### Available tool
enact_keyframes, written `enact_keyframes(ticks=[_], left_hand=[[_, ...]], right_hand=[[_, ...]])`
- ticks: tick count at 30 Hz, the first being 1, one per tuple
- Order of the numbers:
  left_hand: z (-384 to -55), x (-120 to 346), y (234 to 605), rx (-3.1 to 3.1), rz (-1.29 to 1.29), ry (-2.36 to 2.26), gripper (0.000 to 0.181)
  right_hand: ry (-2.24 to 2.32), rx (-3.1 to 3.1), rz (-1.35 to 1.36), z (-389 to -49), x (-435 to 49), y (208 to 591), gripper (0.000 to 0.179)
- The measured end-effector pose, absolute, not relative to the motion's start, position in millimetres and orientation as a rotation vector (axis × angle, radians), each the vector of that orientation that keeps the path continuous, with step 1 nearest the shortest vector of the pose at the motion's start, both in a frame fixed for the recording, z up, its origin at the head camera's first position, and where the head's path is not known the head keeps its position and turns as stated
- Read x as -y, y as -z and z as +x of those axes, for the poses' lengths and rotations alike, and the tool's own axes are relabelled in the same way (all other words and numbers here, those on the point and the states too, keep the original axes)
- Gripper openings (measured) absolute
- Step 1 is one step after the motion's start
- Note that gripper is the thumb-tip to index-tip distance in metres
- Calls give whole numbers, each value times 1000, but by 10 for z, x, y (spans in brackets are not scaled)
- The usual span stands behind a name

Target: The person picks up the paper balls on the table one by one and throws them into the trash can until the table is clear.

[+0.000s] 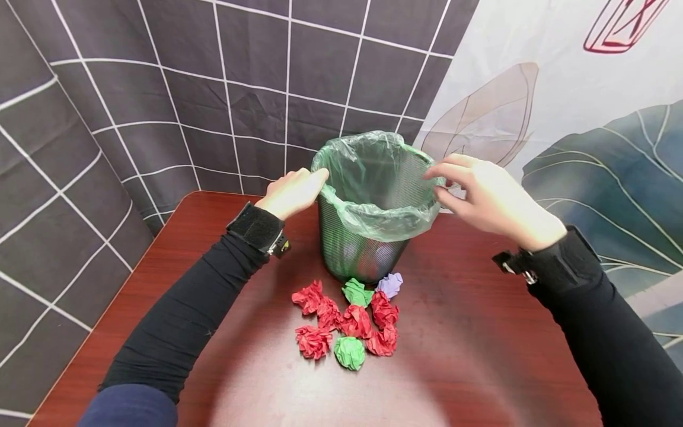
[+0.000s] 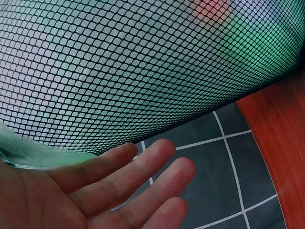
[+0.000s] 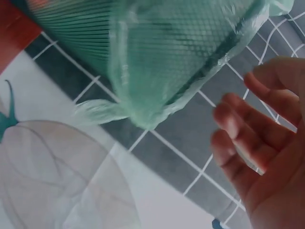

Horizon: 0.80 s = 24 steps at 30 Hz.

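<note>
A black wire-mesh trash can [image 1: 333, 246] stands upright on the table, lined with a translucent green trash bag [image 1: 389, 220] folded over its rim. My left hand [image 1: 293, 194] grips the bag at the left rim, thumb over the edge; in the left wrist view its other fingers [image 2: 138, 171] extend outside, beside the mesh. My right hand [image 1: 488, 198] hovers at the right rim, fingers loosely bent. The right wrist view shows these fingers [image 3: 231, 148] apart from the bag, with nothing between them. Blurred coloured shapes show through the mesh low in the can.
Several crumpled red paper balls [image 1: 354, 321], two green ones [image 1: 350, 353] and a lavender one [image 1: 390, 285] lie before the can on the reddish-brown table [image 1: 235, 367]. Behind hangs a dark grid-patterned cloth [image 1: 256, 101], with a leaf-printed white cloth [image 1: 565, 89] at the right.
</note>
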State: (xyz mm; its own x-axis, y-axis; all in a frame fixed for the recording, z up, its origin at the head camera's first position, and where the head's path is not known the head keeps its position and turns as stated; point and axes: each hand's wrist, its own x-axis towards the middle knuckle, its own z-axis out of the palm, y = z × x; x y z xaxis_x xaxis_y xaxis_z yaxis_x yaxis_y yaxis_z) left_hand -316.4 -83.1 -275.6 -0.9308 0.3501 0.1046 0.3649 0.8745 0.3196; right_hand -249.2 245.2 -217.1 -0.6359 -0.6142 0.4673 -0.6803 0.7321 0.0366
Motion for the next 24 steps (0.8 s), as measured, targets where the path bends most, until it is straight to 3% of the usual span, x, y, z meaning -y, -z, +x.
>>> enact_keyframes(ticks=[12,24], left_hand=[[-3153,818,2739,2994,-594,506,15],[-3165,825,2751,3010,-577,492,12]], right_hand=[[-249,2342,982,-1997,-2866,2732,19],[-216,2586,1093,-1972,-2800,3473,29]])
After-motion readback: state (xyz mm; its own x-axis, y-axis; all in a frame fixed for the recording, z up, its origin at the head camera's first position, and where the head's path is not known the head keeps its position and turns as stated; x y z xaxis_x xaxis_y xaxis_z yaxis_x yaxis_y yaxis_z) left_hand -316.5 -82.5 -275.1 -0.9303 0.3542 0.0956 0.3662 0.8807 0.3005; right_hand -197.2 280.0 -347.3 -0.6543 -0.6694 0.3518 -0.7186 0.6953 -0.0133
